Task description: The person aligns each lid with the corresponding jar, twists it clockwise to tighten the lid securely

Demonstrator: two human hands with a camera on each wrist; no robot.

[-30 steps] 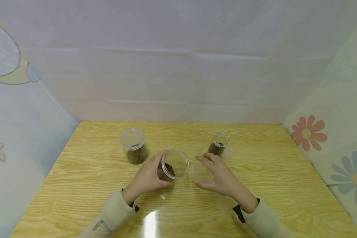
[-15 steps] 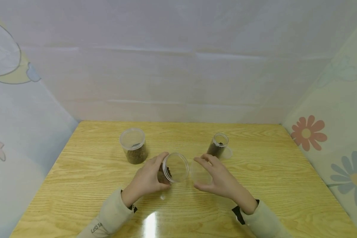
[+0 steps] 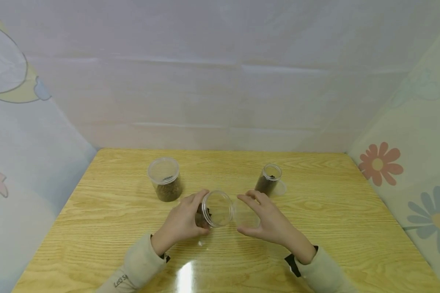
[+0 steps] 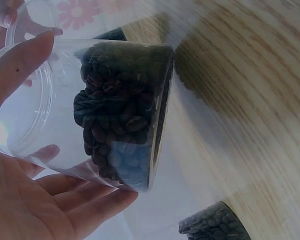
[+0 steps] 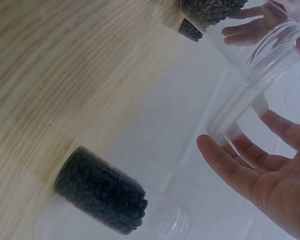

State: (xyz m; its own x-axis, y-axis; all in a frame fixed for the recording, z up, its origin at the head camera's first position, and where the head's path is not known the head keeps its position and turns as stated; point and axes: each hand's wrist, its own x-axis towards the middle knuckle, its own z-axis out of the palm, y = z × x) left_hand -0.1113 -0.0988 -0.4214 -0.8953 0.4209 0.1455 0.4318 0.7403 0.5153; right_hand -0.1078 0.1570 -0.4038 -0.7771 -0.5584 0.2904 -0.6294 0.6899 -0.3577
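Note:
In the head view my left hand grips a clear jar of dark beans, tilted so that its mouth faces right. The left wrist view shows thumb and fingers round the jar, beans lying toward its base. My right hand pinches a clear round lid by its rim, just right of the jar's mouth. In the right wrist view the lid stands on edge, facing the jar's threaded mouth; whether they touch, I cannot tell.
A wide jar with brown contents and a lid on stands at the left back. Beyond my right hand is a narrower jar of dark beans, with a small clear disc beside it on the wooden table.
The left hand's jar has tipped further to the right, its mouth a little lower. The right hand with the lid has shifted slightly left and down.

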